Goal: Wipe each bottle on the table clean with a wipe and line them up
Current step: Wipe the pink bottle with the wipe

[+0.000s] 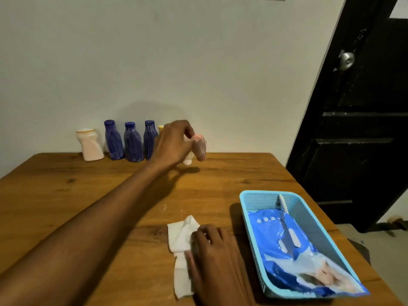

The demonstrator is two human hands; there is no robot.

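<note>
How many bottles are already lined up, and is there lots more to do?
Four bottles stand in a row by the wall: a white bottle and three blue bottles. A yellow cap peeks out behind the left hand, which holds a pink bottle at the row's end. The right hand rests on the wipe. No other unwiped bottles show.

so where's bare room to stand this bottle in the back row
Bare wooden table along the wall, right of the pink bottle in the left hand. Crowded left: white squat bottle, three blue bottles. The blue basket fills the near right.
</note>
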